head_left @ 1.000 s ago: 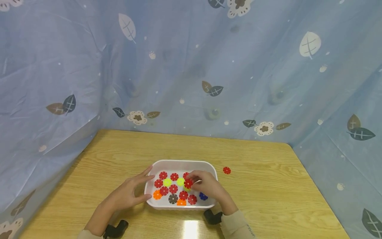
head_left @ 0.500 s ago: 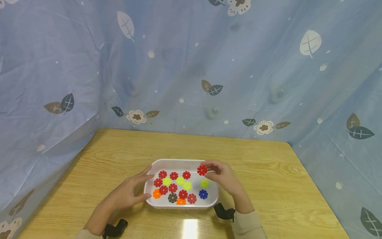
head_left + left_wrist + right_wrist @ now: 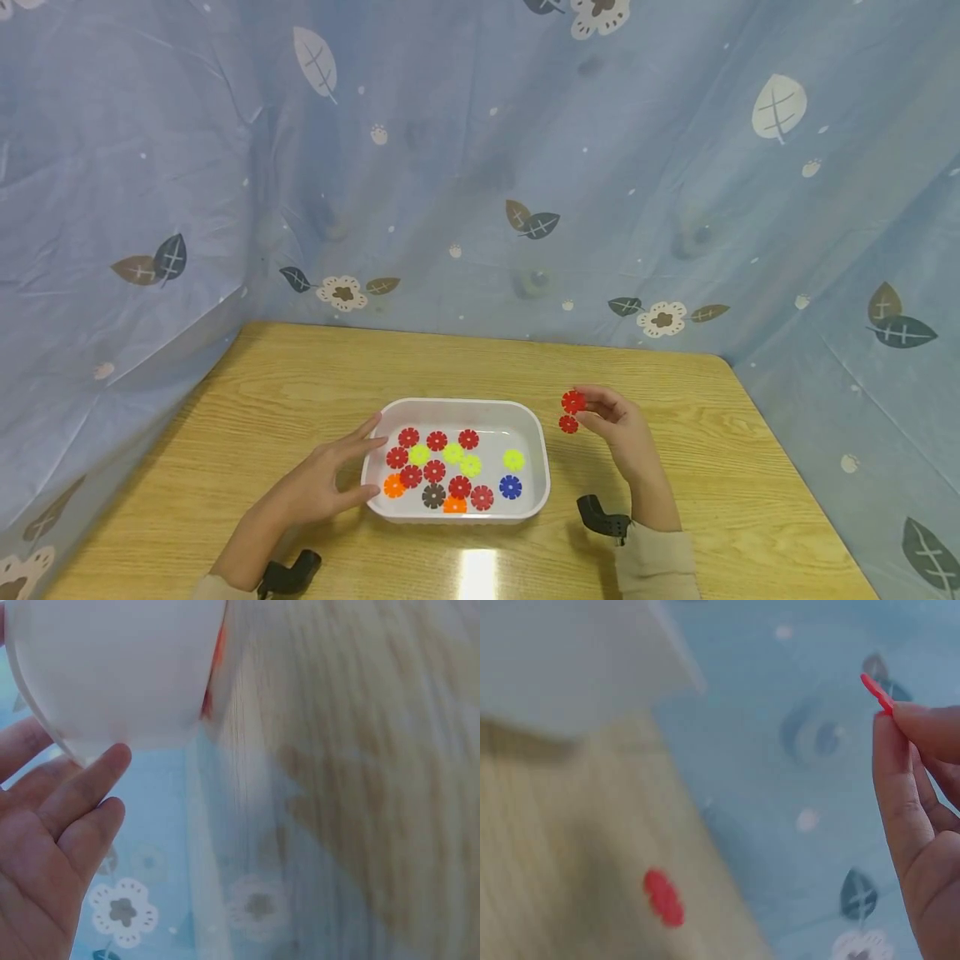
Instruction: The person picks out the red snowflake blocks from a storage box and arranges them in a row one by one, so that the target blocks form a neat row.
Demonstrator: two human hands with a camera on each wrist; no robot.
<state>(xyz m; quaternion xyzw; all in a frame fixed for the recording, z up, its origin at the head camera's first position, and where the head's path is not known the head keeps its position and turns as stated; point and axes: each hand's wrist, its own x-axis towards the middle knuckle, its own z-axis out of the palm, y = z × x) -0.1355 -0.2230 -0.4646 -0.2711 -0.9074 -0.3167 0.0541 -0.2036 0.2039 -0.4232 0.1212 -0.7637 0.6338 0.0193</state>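
Note:
My right hand (image 3: 618, 425) pinches a red notched plastic disc (image 3: 573, 402) between thumb and fingertips, right of the white tray (image 3: 457, 518). In the right wrist view the pinched disc (image 3: 877, 694) is seen nearly edge-on. Just below it in the head view, a second red disc (image 3: 568, 425) lies on the table. Spread, fairly straight fingers of my left hand (image 3: 326, 483) touch the tray's left end. From the left wrist view, those fingers (image 3: 94, 784) lie against the tray's outer wall (image 3: 127, 682).
Several red discs (image 3: 434, 472) lie in the tray among yellow discs (image 3: 513, 460), orange ones (image 3: 394, 486), a dark grey disc (image 3: 433, 496) and a blue disc (image 3: 511, 487). A wooden table (image 3: 322, 375) carries everything. Patterned blue cloth (image 3: 450, 167) hangs behind and at both sides.
My right hand has lifted the red disc from the tray's middle, over the right rim, to above the table beside the loose red disc. My left hand has stayed at the tray.

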